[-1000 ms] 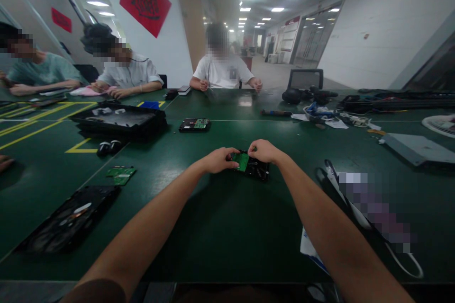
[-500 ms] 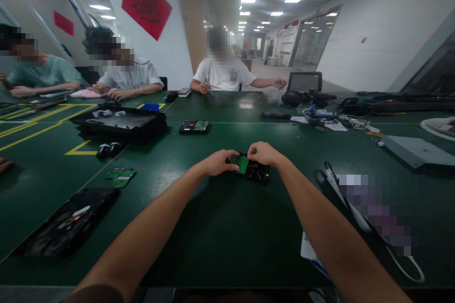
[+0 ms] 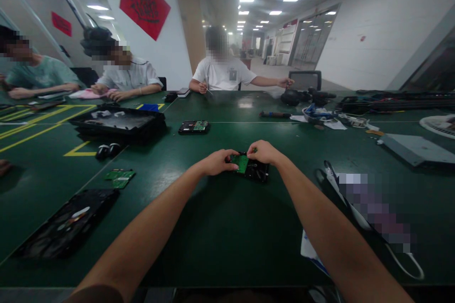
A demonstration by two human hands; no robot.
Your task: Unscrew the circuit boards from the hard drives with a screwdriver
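In front of me on the green table lies a flat black device with a green circuit board [image 3: 242, 164], like a disk drive. My left hand [image 3: 217, 163] grips its left end, thumb on the board and fingers round the far side. Over the far edge, near the board's right border, my right hand [image 3: 263, 152] is closed in a pinch. Something small shows between those fingertips, too small to name. The device's right part is bare black casing. Farther off is a similar black unit with a green board [image 3: 194, 127].
On the left are a loose green circuit board [image 3: 121, 178], a black panel [image 3: 67, 222], black trays [image 3: 119, 120] and two small black-and-white objects [image 3: 108, 150]. A grey metal case [image 3: 417, 149] and a white cable [image 3: 408, 267] lie right. Several people sit across the table.
My hands and the device have hardly moved. The view has shifted slightly. Across the table, a person's outstretched hand has moved a little to the right.
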